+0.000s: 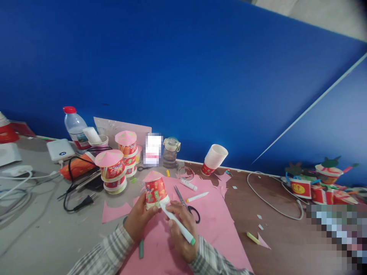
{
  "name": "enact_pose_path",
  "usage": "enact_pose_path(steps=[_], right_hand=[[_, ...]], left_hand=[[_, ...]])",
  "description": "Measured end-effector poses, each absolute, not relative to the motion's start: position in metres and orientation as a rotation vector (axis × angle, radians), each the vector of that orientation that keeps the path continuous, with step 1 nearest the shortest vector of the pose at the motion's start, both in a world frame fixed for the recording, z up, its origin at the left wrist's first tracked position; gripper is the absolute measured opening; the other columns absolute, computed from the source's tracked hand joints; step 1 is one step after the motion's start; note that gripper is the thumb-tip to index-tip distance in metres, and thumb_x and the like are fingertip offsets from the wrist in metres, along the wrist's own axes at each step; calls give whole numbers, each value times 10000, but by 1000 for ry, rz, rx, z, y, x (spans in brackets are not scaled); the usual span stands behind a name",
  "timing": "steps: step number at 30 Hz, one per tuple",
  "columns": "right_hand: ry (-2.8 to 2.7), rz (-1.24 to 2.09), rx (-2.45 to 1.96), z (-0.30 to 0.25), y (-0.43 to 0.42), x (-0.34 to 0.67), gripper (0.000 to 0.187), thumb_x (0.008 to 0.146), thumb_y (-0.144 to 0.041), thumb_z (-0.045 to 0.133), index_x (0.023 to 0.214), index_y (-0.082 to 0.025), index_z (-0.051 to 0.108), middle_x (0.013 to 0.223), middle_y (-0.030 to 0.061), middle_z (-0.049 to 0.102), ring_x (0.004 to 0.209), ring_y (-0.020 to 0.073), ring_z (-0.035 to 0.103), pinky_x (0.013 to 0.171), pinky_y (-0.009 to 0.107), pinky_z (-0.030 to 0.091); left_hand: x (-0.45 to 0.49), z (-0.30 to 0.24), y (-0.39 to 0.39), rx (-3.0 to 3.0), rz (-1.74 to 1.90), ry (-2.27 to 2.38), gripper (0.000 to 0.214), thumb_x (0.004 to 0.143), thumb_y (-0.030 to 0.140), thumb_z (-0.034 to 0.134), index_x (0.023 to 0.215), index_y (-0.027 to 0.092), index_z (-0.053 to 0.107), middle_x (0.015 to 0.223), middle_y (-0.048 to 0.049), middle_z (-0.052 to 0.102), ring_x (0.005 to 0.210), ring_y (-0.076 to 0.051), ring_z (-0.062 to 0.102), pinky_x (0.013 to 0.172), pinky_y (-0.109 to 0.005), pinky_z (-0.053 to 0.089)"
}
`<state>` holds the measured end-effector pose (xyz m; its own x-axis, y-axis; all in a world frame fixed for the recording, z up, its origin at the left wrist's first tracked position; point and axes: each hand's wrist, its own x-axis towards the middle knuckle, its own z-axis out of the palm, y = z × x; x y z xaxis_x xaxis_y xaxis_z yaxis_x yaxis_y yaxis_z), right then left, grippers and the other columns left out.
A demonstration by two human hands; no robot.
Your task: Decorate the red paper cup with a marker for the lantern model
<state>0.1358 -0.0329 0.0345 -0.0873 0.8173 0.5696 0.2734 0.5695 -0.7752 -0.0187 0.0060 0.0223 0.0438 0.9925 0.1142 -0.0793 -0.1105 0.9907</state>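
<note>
My left hand [139,218] grips an upturned red paper cup [155,191] topped with a pink paper cone, holding it by its lower rim on the pink paper sheet [212,229]. My right hand [183,225] is closed round a white marker with a green end [179,224]; its tip touches the lower side of the cup. Scissors [186,204] lie just right of the cup. A glue stick [188,185] and a white pen [197,197] rest on the pink sheet behind them.
Two stacked cup towers with pink cones [113,172] stand to the left, near a water bottle [75,128], a power bank [60,149] and black cables [77,191]. A tilted stack of cups [215,158] leans at the blue wall. More cup crafts [321,183] sit far right. A white cable [272,202] loops across the table.
</note>
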Motion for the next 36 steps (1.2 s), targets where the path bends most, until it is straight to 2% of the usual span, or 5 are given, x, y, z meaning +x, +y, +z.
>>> enact_pose_path(steps=[5, 21, 27, 32, 36], right_hand=[[-1630, 591, -933, 31, -33, 137, 253, 735, -125, 527, 939, -236, 627, 864, 30, 689, 689, 209, 681, 609, 279, 564], [-1652, 555, -903, 42, -33, 132, 217, 737, -123, 526, 895, -227, 631, 793, 22, 685, 678, 205, 675, 632, 279, 562], [-1643, 566, -898, 41, -34, 134, 194, 758, -151, 523, 905, -217, 631, 799, 28, 684, 711, 213, 677, 660, 301, 570], [-1643, 521, -916, 39, -34, 138, 205, 774, -179, 520, 943, -204, 632, 735, 31, 693, 771, 230, 673, 750, 336, 563], [-1661, 526, -885, 40, -34, 138, 182, 771, -180, 533, 914, -207, 642, 727, 29, 702, 799, 227, 667, 793, 328, 551]], left_hand=[[-19, 23, 6, 1269, 1291, 1060, 340, 532, 355, 615, 808, 176, 528, 662, -61, 640, 613, -290, 578, 545, -418, 473], [-21, 20, 8, 1359, 1286, 1133, 312, 550, 308, 609, 827, 186, 529, 719, -62, 644, 684, -301, 568, 615, -424, 450], [-20, 22, 6, 1329, 1287, 1123, 324, 545, 327, 610, 826, 185, 534, 710, -66, 645, 665, -301, 570, 599, -424, 452], [-20, 25, 6, 1374, 1305, 1111, 321, 533, 351, 610, 796, 181, 539, 670, -59, 640, 632, -295, 569, 578, -420, 450], [-19, 29, 5, 1380, 1316, 1098, 342, 529, 361, 607, 809, 177, 539, 710, -68, 647, 680, -305, 565, 617, -434, 438]])
